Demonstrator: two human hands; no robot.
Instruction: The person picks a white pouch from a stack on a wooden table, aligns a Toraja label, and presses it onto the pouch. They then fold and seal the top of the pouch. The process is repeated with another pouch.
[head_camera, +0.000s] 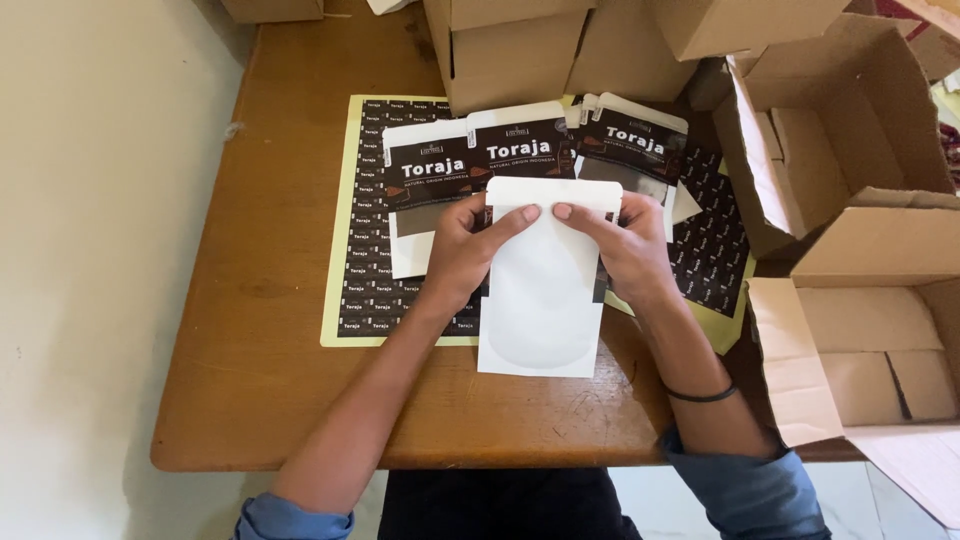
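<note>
White, flat, rectangular paper pouch (541, 300) with a faint oval window lies on the brown wooden table (260, 330), its top edge pinched between both my hands. My left hand (465, 250) grips the upper left corner, thumb on the front face. My right hand (625, 245) grips the upper right corner the same way. Just behind the pouch, three dark-labelled white pouches (520, 145) rest on yellow-backed sheets of dark stickers (362, 240). Open cardboard boxes (850, 150) stand on the right.
</note>
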